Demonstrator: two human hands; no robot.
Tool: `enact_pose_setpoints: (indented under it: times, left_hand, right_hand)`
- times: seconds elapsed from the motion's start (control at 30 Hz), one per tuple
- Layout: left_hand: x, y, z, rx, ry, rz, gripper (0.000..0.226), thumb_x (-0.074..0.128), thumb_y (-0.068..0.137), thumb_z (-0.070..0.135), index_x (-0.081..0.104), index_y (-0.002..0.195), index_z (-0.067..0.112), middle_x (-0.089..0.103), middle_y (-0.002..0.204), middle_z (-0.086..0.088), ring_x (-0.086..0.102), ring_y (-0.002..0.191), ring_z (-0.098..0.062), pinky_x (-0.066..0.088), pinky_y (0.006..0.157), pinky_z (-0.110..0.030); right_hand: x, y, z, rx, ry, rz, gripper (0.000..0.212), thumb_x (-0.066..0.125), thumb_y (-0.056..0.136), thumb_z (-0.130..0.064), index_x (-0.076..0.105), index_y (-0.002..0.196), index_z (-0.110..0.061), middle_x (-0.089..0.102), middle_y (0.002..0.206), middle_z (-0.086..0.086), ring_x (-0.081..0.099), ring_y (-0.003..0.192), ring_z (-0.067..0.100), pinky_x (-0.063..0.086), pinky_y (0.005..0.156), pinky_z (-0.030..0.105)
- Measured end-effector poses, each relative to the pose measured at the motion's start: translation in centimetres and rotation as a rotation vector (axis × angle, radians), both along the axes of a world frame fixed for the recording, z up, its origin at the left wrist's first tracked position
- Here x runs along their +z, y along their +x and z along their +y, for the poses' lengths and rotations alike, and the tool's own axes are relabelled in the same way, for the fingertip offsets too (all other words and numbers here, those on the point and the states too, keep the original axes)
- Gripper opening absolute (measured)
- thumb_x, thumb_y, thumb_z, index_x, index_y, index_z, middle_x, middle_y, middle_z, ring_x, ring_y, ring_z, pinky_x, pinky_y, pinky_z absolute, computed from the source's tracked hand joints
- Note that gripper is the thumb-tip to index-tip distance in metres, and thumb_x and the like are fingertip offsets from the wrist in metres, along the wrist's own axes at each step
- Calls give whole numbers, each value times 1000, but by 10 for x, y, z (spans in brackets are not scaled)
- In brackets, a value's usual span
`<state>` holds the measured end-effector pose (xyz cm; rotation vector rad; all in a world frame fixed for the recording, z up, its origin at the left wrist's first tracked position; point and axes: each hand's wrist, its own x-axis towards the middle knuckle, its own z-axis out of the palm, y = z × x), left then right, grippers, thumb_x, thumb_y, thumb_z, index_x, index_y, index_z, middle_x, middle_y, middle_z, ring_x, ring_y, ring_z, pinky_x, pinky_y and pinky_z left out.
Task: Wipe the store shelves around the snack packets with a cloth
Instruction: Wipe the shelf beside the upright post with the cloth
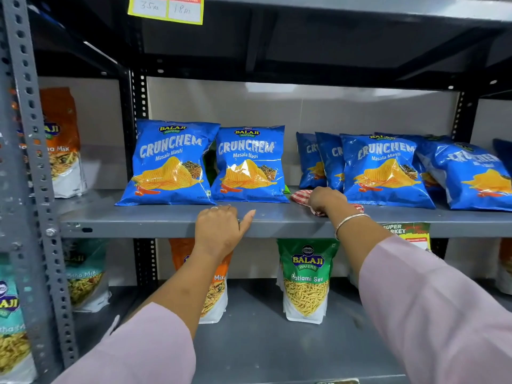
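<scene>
On the grey middle shelf (155,220) stand blue Crunchem snack packets: two at the left (171,162) (249,164) and a leaning group at the right (385,170). In the gap between them lies a red-and-white checked cloth (300,195), pressed onto the shelf by my right hand (325,199). My left hand (220,228) rests on the shelf's front edge, fingers curled over the lip, just below the second packet.
A green Ratlami Sev pouch (306,278) and an orange Mix pouch (214,289) stand on the lower shelf (255,342). More pouches sit in the bay to the left (63,145). A perforated grey upright (30,139) runs down the left. A yellow price tag (166,8) hangs above.
</scene>
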<state>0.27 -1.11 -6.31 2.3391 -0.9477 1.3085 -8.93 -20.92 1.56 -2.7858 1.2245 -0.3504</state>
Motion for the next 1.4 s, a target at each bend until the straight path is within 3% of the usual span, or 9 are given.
enact_pose_setpoints:
  times: [0.33, 0.43, 0.5, 0.6, 0.7, 0.83, 0.93, 1.2, 1.4]
  left_hand:
    - [-13, 2, 2, -26, 70, 108, 69, 21, 88, 54, 60, 53, 8, 54, 46, -6, 51, 42, -23, 38, 44, -27]
    - [-9, -24, 33, 101, 12, 103, 69, 18, 93, 53, 69, 92, 7, 70, 91, -14, 65, 87, -29, 48, 77, -37]
    - [-11, -19, 41, 76, 32, 126, 75, 10, 91, 55, 55, 127, 6, 53, 134, -14, 45, 127, -27, 31, 106, -44]
    - [-16, -17, 42, 65, 33, 69, 80, 1, 93, 58, 39, 140, 5, 35, 148, -12, 30, 137, -26, 22, 111, -46]
    - [-22, -13, 52, 85, -24, 36, 73, 9, 95, 53, 31, 142, 2, 28, 151, -16, 23, 140, -27, 20, 112, -47]
    - [-41, -19, 89, 236, -27, 33, 70, 25, 92, 47, 25, 143, 0, 24, 152, -18, 18, 140, -27, 21, 111, -48]
    - [-69, -14, 132, 314, 52, 42, 69, 25, 91, 47, 22, 143, 1, 25, 152, -18, 16, 140, -25, 15, 112, -47]
    - [-121, 20, 233, 447, 141, 119, 71, 23, 91, 48, 30, 142, -2, 28, 151, -17, 15, 141, -25, 9, 112, -43]
    - [-166, 69, 282, 403, 171, 71, 70, 21, 91, 48, 9, 146, 5, 17, 154, -13, -8, 143, -19, 4, 113, -44]
  right_hand:
    - [-8, -4, 12, 113, 74, -62, 38, 43, 96, 2, 47, 134, -3, 55, 127, 13, 58, 95, 23, 52, 87, 21]
    - [10, -21, 54, 293, 9, -98, 36, 43, 96, -1, 48, 129, -11, 58, 120, 18, 56, 109, 33, 47, 98, 38]
    - [14, -15, 68, 316, 13, -197, 39, 41, 97, 1, 46, 135, -2, 52, 137, 20, 54, 121, 36, 46, 100, 39]
    - [20, -4, 76, 284, 110, -394, 34, 45, 95, -5, 52, 127, 3, 55, 134, 22, 54, 121, 38, 48, 96, 37]
    - [23, 2, 92, 400, 290, -572, 36, 37, 99, -6, 51, 132, 0, 56, 133, 23, 53, 123, 37, 53, 67, 8]
    - [9, 18, 131, 618, 85, -635, 41, 44, 95, -12, 47, 136, -10, 62, 124, 23, 58, 114, 42, 52, 88, 41]
    - [-6, 31, 175, 834, 128, -623, 46, 42, 96, -16, 43, 142, -22, 61, 129, 20, 57, 117, 39, 50, 94, 44]
    - [-23, 59, 250, 1147, 261, -222, 34, 46, 100, -21, 57, 127, -4, 56, 106, 1, 48, 101, 11, 32, 81, 21]
    - [-82, 103, 277, 986, 277, 372, 32, 41, 97, 0, 56, 123, 8, 57, 102, 14, 42, 90, 15, 36, 58, 22]
